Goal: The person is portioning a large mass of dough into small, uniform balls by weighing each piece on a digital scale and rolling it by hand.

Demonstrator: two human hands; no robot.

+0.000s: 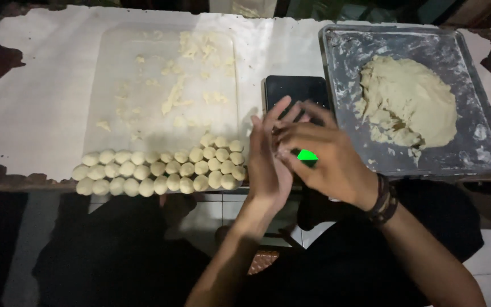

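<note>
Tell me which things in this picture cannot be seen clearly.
- What is between the palms: left hand and right hand cover it, head view.
- Black flat device: near half hidden by the hands.
- Dough balls: exact count unclear, too small and crowded.
- Dough tray: far edge partly cut off.

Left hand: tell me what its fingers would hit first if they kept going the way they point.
The left hand points up-right, away from the person. It would probably first meet the black scale just beyond the fingertips, though depth is unclear.

Black scale [294,91] behind hands, green-lit display [307,154]
</note>
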